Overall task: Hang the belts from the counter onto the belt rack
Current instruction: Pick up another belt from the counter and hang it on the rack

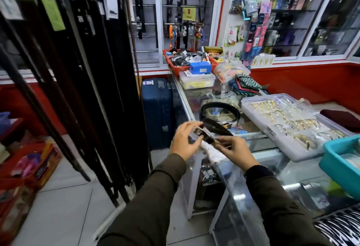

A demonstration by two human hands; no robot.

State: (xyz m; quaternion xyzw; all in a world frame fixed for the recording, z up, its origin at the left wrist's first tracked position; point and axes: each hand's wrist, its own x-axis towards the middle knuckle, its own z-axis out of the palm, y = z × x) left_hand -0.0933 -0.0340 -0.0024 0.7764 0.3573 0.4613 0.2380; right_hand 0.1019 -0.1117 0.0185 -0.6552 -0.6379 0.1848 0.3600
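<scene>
The left hand (186,140) is motion-blurred, and its fingers cover part of the belt (218,127) buckle, so the grip there is unclear. The hanging belts (87,70) run past the top edge, hiding their rack.

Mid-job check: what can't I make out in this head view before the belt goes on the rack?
- Buckle: motion-blurred and half covered by the left hand; its type is unreadable.
- Right hand grip: the fingers cover the belt there.
- Rack hooks: cut off by the top edge, so no free hook shows.
- Belt's far loop: whether it rests on the counter is unclear.
</scene>
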